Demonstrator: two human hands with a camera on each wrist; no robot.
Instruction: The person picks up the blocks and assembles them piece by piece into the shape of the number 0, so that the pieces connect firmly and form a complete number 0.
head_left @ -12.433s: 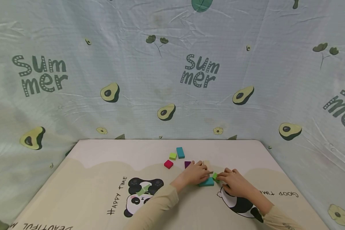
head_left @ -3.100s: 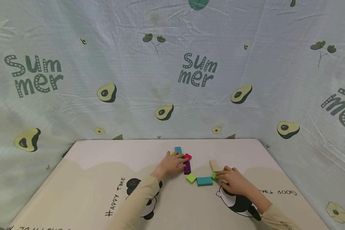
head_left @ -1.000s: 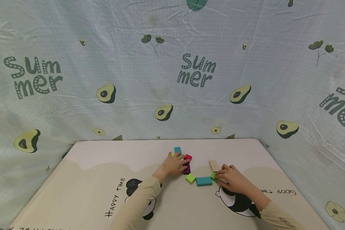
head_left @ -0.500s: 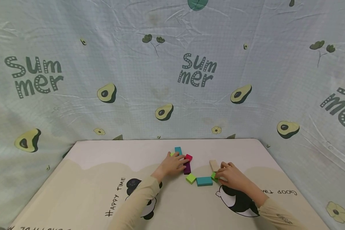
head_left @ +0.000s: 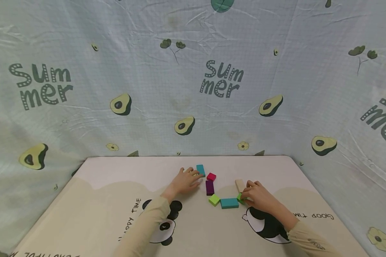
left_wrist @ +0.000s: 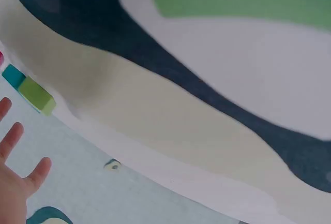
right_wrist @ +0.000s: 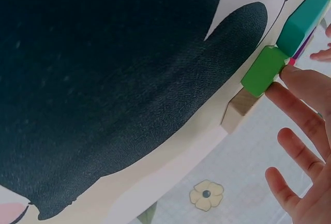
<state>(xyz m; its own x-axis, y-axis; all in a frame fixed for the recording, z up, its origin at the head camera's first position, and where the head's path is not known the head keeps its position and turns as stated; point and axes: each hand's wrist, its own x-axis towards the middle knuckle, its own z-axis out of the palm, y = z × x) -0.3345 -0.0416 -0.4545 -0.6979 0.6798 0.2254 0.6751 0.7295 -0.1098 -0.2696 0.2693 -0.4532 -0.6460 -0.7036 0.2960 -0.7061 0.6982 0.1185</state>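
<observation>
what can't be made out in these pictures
Head view: the lime block beside the far teal block, hidden by the left hand.
Head view: part of the left panda print, covered by the left sleeve.
Left wrist view: most of the red block, cut off by the left edge.
Right wrist view: most of the purple block, hidden behind the near teal block.

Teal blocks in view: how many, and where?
2. One teal block lies farthest out, beside the left hand. The other teal block lies nearer, between a lime block and a green block. More could be hidden.
</observation>
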